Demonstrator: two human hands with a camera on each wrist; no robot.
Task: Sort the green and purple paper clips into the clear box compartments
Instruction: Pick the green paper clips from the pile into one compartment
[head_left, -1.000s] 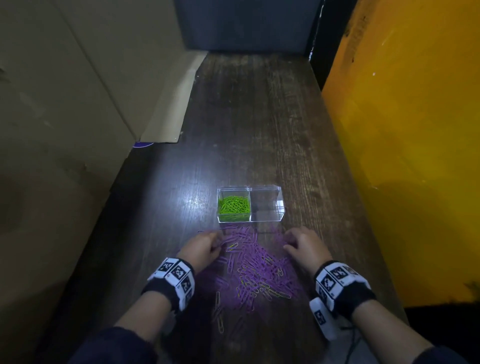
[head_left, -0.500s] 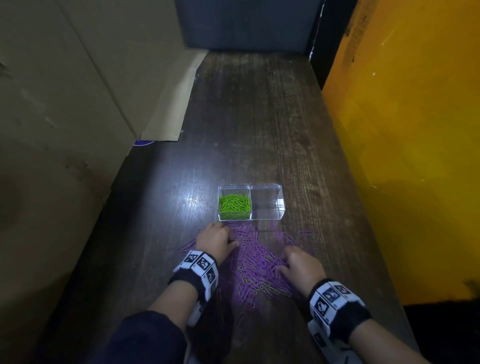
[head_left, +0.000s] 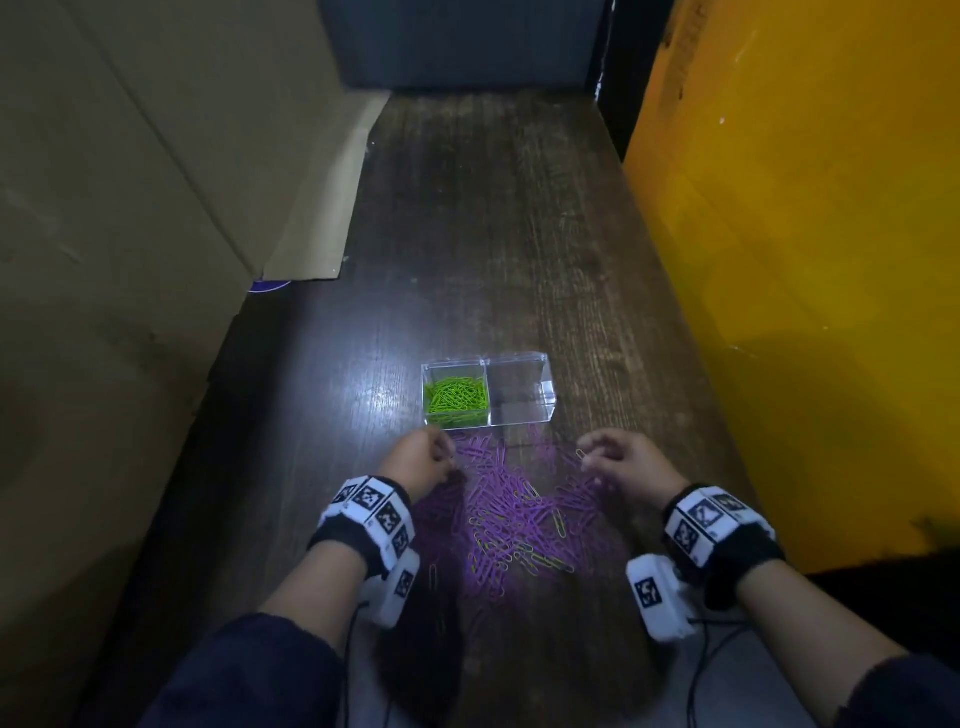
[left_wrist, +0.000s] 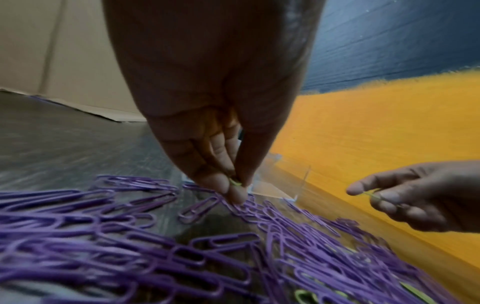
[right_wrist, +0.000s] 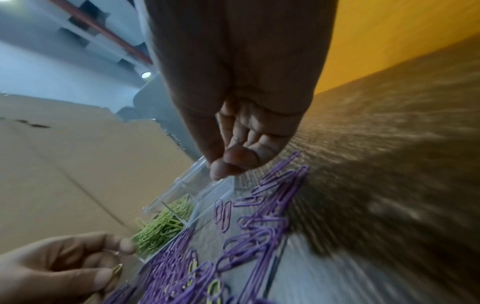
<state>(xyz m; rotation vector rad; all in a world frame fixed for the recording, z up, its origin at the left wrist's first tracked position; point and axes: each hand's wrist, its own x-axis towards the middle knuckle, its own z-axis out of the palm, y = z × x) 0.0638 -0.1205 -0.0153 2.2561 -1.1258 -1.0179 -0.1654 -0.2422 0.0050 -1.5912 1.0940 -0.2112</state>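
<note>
Now, my left hand (left_wrist: 221, 144) and right hand (left_wrist: 413, 197) each pinching a thin green wire clip (left_wrist: 235, 182), I should drop both into the green-filled compartment of the clear plastic box (head_left: 456, 400) just ahead of my fingertips.

I find no readable text, label, brand name, number or sign in any of my views. The only printed marks I see are the black-and-white square code patterns on the white wrist bands (head_left: 372, 506) and on the small white camera housings (head_left: 658, 595) under each wrist; they are patterns, not letters or digits I can read.
</note>
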